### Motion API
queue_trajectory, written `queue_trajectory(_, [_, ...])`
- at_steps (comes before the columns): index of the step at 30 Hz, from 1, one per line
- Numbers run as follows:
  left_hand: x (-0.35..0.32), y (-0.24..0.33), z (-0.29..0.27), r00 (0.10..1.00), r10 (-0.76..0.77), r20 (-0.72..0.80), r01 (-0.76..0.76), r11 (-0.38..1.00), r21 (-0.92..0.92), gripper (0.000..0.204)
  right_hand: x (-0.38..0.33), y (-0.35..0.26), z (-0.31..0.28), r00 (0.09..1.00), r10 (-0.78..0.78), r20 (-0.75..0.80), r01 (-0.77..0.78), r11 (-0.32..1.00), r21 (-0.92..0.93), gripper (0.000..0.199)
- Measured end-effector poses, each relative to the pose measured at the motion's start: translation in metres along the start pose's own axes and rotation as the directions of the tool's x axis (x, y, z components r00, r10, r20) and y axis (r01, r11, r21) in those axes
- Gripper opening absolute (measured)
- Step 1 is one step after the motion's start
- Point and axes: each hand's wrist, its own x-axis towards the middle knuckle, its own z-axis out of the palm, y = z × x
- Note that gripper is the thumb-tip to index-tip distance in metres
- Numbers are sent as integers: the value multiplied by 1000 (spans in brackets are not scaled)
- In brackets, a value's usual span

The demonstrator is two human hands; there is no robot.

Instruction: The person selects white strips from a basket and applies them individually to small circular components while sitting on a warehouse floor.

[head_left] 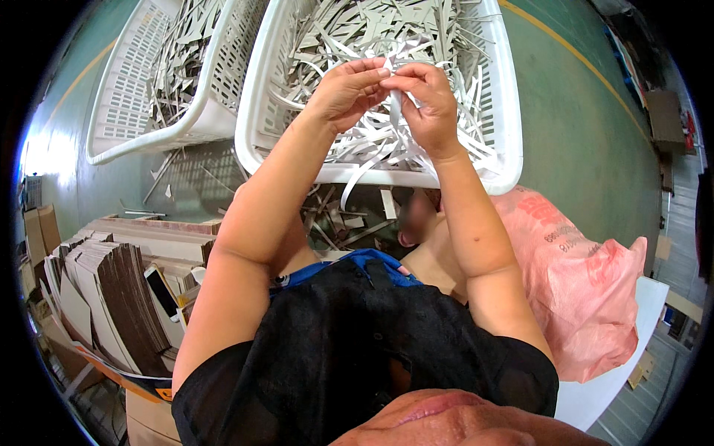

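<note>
As we look down through the head view, we count two bare hands, their fingertips nearly meeting above the nearer of two white plastic laundry-style baskets [327,173]. Our left hand [348,95] is closed in a pinch, thumb against fingers, on one narrow white strip [395,110]; our right hand [427,104] pinches the same strip just beside it, and part of it hangs below the fingers. Beneath, the basket holds a tangle of white and grey strips [401,26], too many for us to count. To its left stands the second white basket [172,139], with grey offcuts [186,63] heaped inside. Several scraps [338,223] lie on the floor in front of us. At our left we see one smartphone [161,291] leaning among stacked cardboard pieces [111,297]; at our right, one pink plastic sack [573,297].
</note>
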Motion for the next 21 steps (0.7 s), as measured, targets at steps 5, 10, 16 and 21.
queue_trajectory(5, [8, -2, -8, 989, 147, 30, -148, 988, 39, 22, -6, 1, 12, 936, 333, -110, -274, 890, 366, 15])
queue_trajectory(10, [6, -6, -3, 973, 230, 12, -230, 966, 119, 25, -5, -5, 14, 750, 661, 5, -501, 563, 658, 10])
queue_trajectory(16, [5, -10, 3, 954, 295, 59, -300, 920, 253, 29, -7, 1, 13, 749, 661, -31, -509, 605, 612, 15])
queue_trajectory(21, [4, -13, 6, 942, 315, 114, -335, 898, 286, 31, -6, -1, 16, 773, 627, -102, -448, 652, 611, 10])
